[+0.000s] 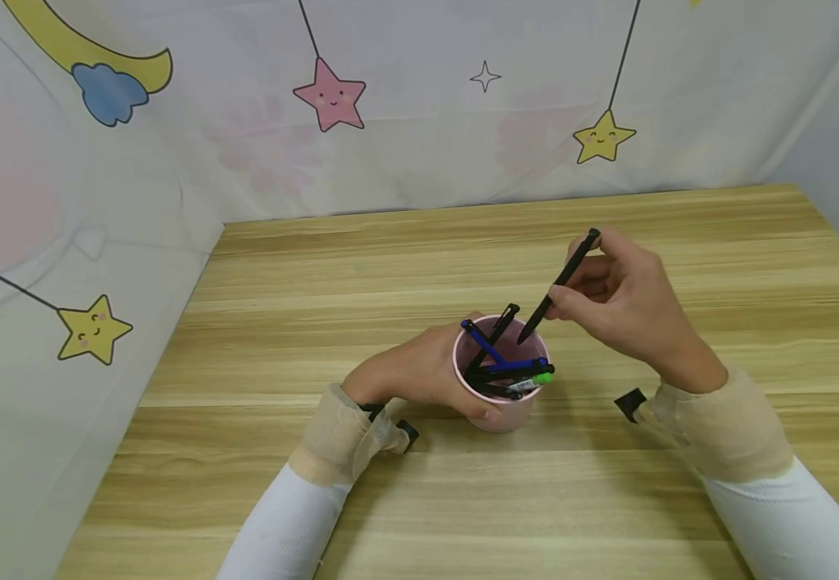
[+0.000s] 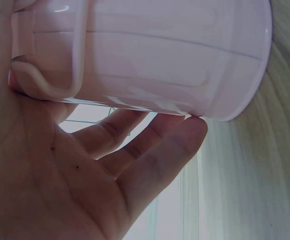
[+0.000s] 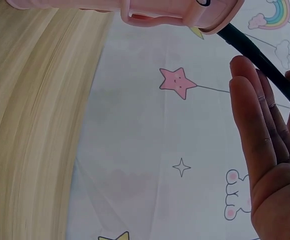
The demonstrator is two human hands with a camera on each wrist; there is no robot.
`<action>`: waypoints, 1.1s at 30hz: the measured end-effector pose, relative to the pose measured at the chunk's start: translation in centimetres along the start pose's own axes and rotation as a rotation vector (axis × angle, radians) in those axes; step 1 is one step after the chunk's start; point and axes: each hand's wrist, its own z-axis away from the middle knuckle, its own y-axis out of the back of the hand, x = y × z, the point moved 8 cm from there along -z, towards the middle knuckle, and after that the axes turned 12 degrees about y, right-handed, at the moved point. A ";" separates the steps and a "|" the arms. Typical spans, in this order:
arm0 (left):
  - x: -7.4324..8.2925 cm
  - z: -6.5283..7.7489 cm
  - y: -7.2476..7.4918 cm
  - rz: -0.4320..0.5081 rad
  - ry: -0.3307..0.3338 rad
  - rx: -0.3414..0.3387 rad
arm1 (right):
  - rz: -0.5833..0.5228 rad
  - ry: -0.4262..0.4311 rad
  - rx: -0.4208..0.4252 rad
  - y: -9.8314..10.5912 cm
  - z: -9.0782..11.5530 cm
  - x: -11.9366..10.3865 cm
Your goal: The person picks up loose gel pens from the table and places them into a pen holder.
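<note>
My left hand [image 1: 429, 366] grips a pink cup [image 1: 502, 415] from its left side, thumb at the front. In the left wrist view its fingers [image 2: 157, 170] lie along the wall of the cup, which has a handle. Inside the cup lean several pens, among them a blue pen [image 1: 484, 342], a black pen [image 1: 502, 321] and one with a bright green end [image 1: 542, 379]. My right hand [image 1: 625, 298] pinches another black pen [image 1: 564, 274] between thumb and fingers. This pen slants, its lower tip overlapping the cup's opening at the right rim.
A wood-grain table [image 1: 303, 282] lies under both hands. Behind it and on the left hangs a pale cloth [image 1: 419, 153] printed with stars and a moon. Small black pieces [image 1: 631, 404] stick out from the wrapped wrists close to the table.
</note>
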 end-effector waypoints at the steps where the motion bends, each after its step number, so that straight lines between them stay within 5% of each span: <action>1: 0.0 0.0 0.0 -0.001 0.004 0.004 | 0.009 0.011 -0.013 -0.2 -0.2 -0.4; 7: -0.1 0.0 0.1 0.003 0.012 0.006 | 0.054 0.040 -0.075 -1.1 -0.7 -1.9; 19: -0.6 -0.1 0.0 0.011 0.014 0.011 | 0.231 0.016 -0.193 -1.1 0.4 0.8; 33: -0.1 0.1 0.0 0.007 0.021 0.014 | 0.238 0.045 -0.193 -1.6 0.4 0.7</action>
